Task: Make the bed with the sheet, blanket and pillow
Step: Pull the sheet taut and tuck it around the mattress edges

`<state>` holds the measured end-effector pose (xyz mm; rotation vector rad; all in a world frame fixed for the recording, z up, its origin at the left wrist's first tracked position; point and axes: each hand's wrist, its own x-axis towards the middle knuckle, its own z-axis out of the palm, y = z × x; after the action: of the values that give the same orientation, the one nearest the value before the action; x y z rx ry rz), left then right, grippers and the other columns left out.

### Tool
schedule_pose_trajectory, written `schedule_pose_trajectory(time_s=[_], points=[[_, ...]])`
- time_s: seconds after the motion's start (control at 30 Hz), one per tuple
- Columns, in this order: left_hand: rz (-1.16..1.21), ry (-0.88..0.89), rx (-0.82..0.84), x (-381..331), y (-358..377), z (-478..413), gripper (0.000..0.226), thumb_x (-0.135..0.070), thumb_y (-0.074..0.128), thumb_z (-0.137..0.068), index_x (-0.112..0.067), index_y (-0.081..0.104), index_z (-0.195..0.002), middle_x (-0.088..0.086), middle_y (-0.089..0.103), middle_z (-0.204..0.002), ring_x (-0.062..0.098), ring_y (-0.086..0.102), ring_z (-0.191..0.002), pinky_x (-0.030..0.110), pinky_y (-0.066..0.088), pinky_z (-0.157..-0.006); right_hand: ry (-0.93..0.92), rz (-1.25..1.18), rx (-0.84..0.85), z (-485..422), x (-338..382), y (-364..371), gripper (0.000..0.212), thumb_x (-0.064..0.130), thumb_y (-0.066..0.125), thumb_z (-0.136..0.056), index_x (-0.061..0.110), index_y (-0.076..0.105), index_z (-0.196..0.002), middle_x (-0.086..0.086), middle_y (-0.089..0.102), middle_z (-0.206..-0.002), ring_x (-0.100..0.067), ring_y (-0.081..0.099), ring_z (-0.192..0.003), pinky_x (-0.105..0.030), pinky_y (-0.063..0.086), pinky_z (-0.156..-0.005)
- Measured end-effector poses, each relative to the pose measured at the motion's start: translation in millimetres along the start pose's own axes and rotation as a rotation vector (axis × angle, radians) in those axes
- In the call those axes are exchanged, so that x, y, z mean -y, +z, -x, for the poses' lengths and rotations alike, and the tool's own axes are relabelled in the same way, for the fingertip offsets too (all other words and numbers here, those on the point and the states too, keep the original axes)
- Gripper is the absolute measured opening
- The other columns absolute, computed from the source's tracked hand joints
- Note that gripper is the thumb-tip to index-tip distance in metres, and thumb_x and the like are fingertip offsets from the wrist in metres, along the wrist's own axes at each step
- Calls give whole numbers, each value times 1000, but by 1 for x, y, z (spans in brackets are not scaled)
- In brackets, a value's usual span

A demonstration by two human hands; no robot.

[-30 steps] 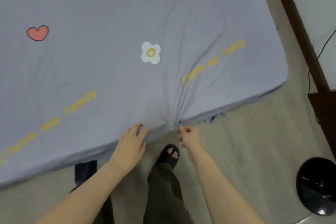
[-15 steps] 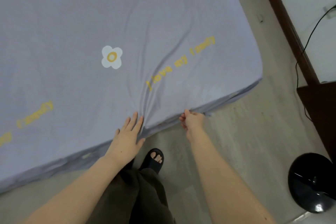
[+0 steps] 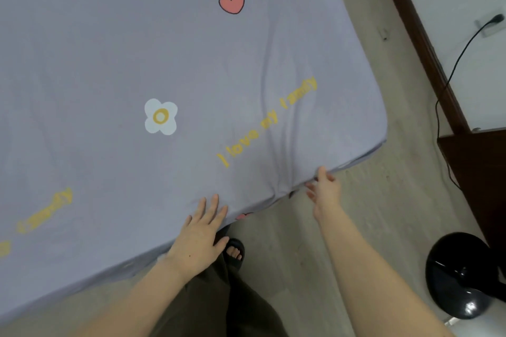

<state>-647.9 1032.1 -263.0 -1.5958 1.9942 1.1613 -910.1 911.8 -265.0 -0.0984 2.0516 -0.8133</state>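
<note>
A lavender sheet (image 3: 164, 63) printed with hearts, flowers and yellow lettering covers the mattress and fills most of the view. My left hand (image 3: 201, 232) lies flat, fingers apart, on the sheet at the near edge of the bed. My right hand (image 3: 324, 191) is just off that edge, closer to the bed's corner (image 3: 379, 139), fingers spread and touching the sheet's hanging side. Faint creases run from the edge between my hands up toward the red heart. No blanket or pillow is in view.
Beige floor runs along the bed's near and right sides. A black round fan base (image 3: 462, 279) sits on the floor at the right. Dark wooden furniture (image 3: 482, 167) and a black cable (image 3: 449, 85) line the white wall. My sandalled foot (image 3: 234, 253) stands by the bed.
My right hand has opened from a pinch on the sheet's edge and shifted right toward the corner. The deep gathered folds have flattened. My left hand stays flat on the edge.
</note>
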Motion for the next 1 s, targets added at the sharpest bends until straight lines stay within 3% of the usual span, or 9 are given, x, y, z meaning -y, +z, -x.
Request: schedule_pose_trajectory(time_s=[0.13, 0.27, 0.33, 0.5, 0.63, 0.8, 0.9, 1.0], points=[[53, 125, 51, -11, -15, -20, 71, -47, 37, -98, -30, -4, -154, -15, -22, -154, 17, -2, -150, 38, 16, -121, 22, 37, -66, -33, 23, -5, 28, 20, 56, -96, 16, 47, -70, -9, 56, -84, -20, 51, -65, -33, 43, -60], [-10, 108, -70, -35, -24, -36, 65, -46, 36, -99, -28, 8, -154, -6, 7, -162, 28, 30, -144, 35, 22, -118, 68, 1, -84, -53, 20, -13, 33, 6, 57, -94, 13, 45, -65, -8, 48, -64, -14, 40, -51, -19, 40, -37], [-29, 32, -183, -52, -27, -44, 60, -43, 40, -98, -26, 22, -152, -2, 22, -160, 24, 41, -137, 37, 27, -115, 63, 50, -52, -57, 20, -19, 33, 7, 56, -95, 14, 42, -66, -5, 45, -59, -15, 39, -50, -24, 40, -43], [17, -120, -236, -102, -26, -78, 62, -45, 37, -98, -25, 19, -153, 1, 8, -162, 24, 20, -146, 37, 24, -117, 141, -17, -29, -84, 31, -60, 27, 11, 55, -97, 15, 42, -73, -7, 50, -67, -17, 46, -55, -28, 42, -53], [109, -239, -240, -154, -16, -108, 65, -45, 39, -97, -22, 15, -153, 5, -1, -163, 30, 10, -148, 42, 23, -118, 190, -109, 242, -108, 56, -86, 12, 21, 61, -94, 10, 55, -94, -5, 64, -87, -18, 62, -80, -29, 52, -73], [187, -347, -272, -212, -10, -131, 71, -41, 47, -95, -15, 16, -153, 14, 3, -161, 34, 16, -146, 42, 22, -118, 188, 153, 410, -130, 84, -90, 12, 9, 59, -94, 6, 56, -82, -7, 60, -70, -13, 59, -55, -21, 50, -49], [223, -358, -297, -231, -10, -136, 70, -33, 53, -94, -12, 20, -152, 15, 8, -161, 34, 20, -145, 43, 25, -117, 142, 254, 427, -140, 89, -93, 23, 8, 56, -95, 13, 51, -73, -5, 60, -69, -11, 61, -54, -24, 46, -51], [209, -399, -318, -245, -9, -140, 69, -29, 52, -93, -14, 20, -152, 12, 5, -162, 32, 18, -146, 43, 26, -116, 73, 357, 426, -152, 95, -104, 17, 10, 51, -93, 15, 55, -77, -1, 63, -73, -12, 62, -62, -23, 44, -55]])
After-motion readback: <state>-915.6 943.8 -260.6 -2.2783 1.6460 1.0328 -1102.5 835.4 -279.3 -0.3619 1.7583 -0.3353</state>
